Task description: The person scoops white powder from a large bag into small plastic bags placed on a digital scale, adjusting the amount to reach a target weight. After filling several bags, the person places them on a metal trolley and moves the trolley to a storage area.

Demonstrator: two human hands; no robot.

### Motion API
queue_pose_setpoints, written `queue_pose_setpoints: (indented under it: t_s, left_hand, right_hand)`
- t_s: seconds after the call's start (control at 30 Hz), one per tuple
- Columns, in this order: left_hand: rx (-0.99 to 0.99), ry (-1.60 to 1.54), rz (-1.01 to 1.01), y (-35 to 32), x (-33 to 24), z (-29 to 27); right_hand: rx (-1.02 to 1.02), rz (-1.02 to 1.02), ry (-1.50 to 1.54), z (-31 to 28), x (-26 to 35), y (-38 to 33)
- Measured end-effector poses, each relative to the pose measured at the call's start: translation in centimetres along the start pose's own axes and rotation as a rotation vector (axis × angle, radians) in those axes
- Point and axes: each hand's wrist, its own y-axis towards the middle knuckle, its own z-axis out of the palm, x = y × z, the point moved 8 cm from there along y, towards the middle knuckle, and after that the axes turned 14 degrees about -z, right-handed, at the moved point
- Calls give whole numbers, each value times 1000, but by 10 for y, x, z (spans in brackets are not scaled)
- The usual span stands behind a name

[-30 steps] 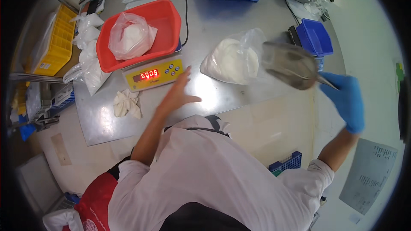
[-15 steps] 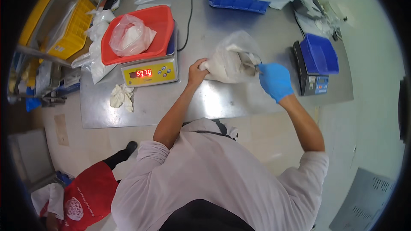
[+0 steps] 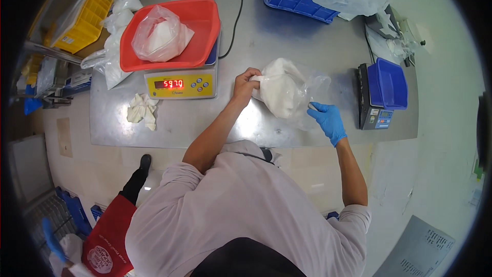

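Note:
A clear plastic bag of white powder (image 3: pixel 279 90) lies tilted on the steel table, its loose mouth toward my right. My bare left hand (image 3: pixel 246 86) is closed on the bag's gathered left end. At the mouth, my blue-gloved right hand (image 3: pixel 328 122) is closed round the handle of a scoop (image 3: pixel 311 106). Only a short bit of that handle shows; the rest is hidden by the glove and the crumpled plastic. To the left, another open bag of white powder (image 3: pixel 163 40) sits in a red tray (image 3: pixel 207 33) on a yellow-fronted scale (image 3: pixel 180 86) with a lit red display.
A crumpled pale cloth or glove (image 3: pixel 142 110) lies before the scale. Tied white bags (image 3: pixel 115 46) are left of it. On the right, a blue tray (image 3: pixel 392 84) rests on a smaller black scale (image 3: pixel 366 107). A blue crate (image 3: pixel 294 0) stands behind. A red-aproned person (image 3: pixel 110 236) is at lower left.
The bag has tipped, bringing its powder-filled side into view and its mouth toward the right. My right hand has drawn lower with the scoop, whose metal part no longer shows. The left hand keeps its hold.

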Motion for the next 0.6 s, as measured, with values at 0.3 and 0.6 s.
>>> queue_pose_setpoints:
  t_s: [0.3,0.6]
  left_hand:
    - [64,-77,74,-1,-15,-3]
    - [203,-60,67,-20,-32,6]
  right_hand:
    - [-33,141,287,19,0,-6]
    - [-87,188,442,15,-42,-37]
